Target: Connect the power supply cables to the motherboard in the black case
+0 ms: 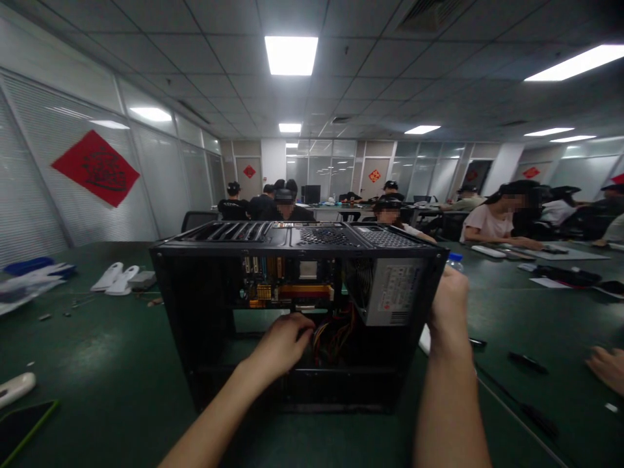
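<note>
A black computer case [297, 393] stands on the table in front of me with its side open. My left hand [287, 338] reaches inside it, fingers curled closed against a bundle of thin multicoloured power cables [336, 335]. Part of that grip is hidden. Above the hand lies the motherboard [287, 276] with its slots and a square silver processor area. A silver power supply [390, 292] with a printed label fills the upper right corner. At the right outer side, my right hand [447, 302] is closed on the case; its fingertips are out of sight behind the edge.
The green table [107, 364] carries white slippers [117, 279], a blue tray [29, 265] and a green-edged phone [24, 429] on the left. Right of the case are a blue-capped bottle [454, 261], black cables [526, 362] and another person's hand [607, 367]. Several people sit beyond.
</note>
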